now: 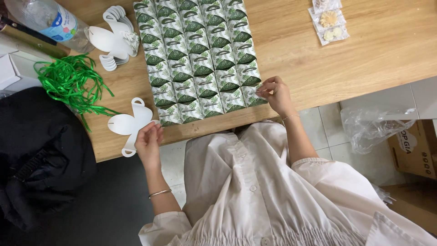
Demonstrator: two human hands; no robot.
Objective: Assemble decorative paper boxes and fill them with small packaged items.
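Clear plastic water bottle (pixel 48 20): cut off by top edge. Brown cardboard carton (pixel 416 148): cropped at right edge. Small silvery item pinched in right hand (pixel 275 93): too small to identify. Black fabric bag (pixel 38 155): cropped left.

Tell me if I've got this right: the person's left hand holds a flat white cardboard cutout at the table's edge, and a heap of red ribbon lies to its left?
Not quite: the heap of ribbon is green, not red, as the head view shows. The rest holds: the left hand holds the flat white cardboard cutout at the edge of the wooden table.
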